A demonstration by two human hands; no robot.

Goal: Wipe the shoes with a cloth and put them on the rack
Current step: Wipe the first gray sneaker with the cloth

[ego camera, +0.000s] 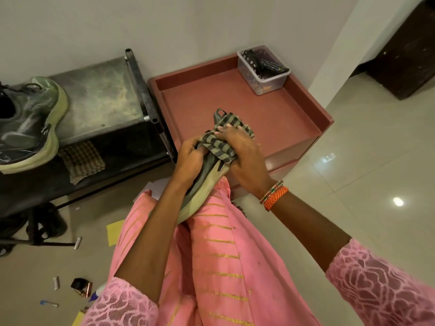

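Pink tunic (211, 267) nearest us. Above the lap we hold shoe (202, 189): left hand (190, 158) grip clenched on its upper, right hand (244, 156) grip grasping striped cloth (216, 143), pressing it on shoe. Far left, 2nd shoe (30, 123) sits on rack (98, 100) top; folded cloth (81, 161) on lower shelf. Red cabinet (247, 109) just right of rack w/ plastic box (263, 69).

Both forearms stretched forward, left hand (190, 158) and right hand (240, 156) side by side, fingers curled, apparently clutching something.
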